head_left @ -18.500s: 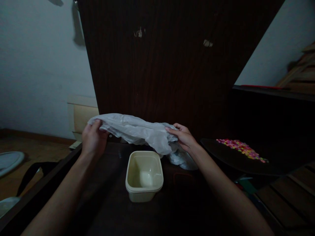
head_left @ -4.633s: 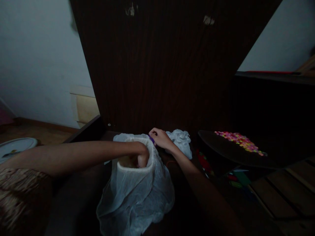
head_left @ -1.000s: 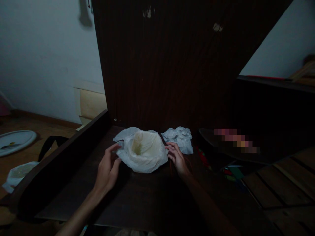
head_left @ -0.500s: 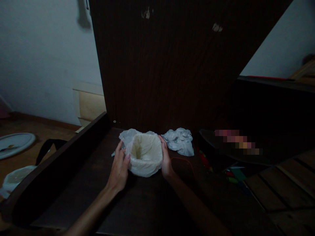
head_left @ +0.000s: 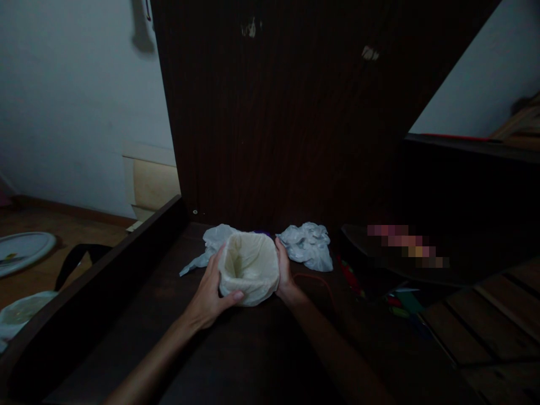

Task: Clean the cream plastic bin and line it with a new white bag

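Note:
A small squarish container lined with a whitish plastic bag point(head_left: 253, 287) stands mouth up between my two hands, the bag folded over its rim. My left hand point(head_left: 213, 292) grips its left side, with the thumb across the near wall and the fingers behind the left edge. On the opposite side my right hand point(head_left: 284, 267) is wrapped against the wall, its fingers partly hidden. Just behind the container lies a loose white plastic bag point(head_left: 217, 239) on the left. A second crumpled plastic bag point(head_left: 310, 244) rests to the right, near my right fingertips.
Beneath is a dark wooden surface point(head_left: 139, 337) with a raised side board point(head_left: 101, 275) on the left. A tall dark panel point(head_left: 274, 129) rises behind. Wooden slats point(head_left: 493, 320) lie at right. Another bag-lined container point(head_left: 25, 312) and a white round object point(head_left: 27, 250) are at floor level, left.
My left thumb has moved down onto the container's near wall, and the left hand now wraps its side more fully. The loose bag behind spreads further left.

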{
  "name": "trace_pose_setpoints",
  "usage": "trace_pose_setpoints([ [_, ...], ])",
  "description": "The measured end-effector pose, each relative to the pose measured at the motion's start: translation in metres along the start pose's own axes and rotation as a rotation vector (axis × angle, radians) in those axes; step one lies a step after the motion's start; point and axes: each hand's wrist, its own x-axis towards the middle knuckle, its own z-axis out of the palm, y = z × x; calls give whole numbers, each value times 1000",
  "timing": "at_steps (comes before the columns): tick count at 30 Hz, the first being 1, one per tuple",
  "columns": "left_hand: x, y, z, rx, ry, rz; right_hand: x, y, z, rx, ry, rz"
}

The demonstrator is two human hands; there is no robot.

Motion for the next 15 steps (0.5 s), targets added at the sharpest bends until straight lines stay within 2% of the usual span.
trace_pose_setpoints([
  [5,7,-3,-7,47,-58,21,10,2,3,-19,-54,68],
  [11,12,-16,-11,-63,-103,-70,15,2,3,-57,-88,86],
  [15,23,-19,-9,-136,-92,-28,15,3,1,-94,-86,50],
])
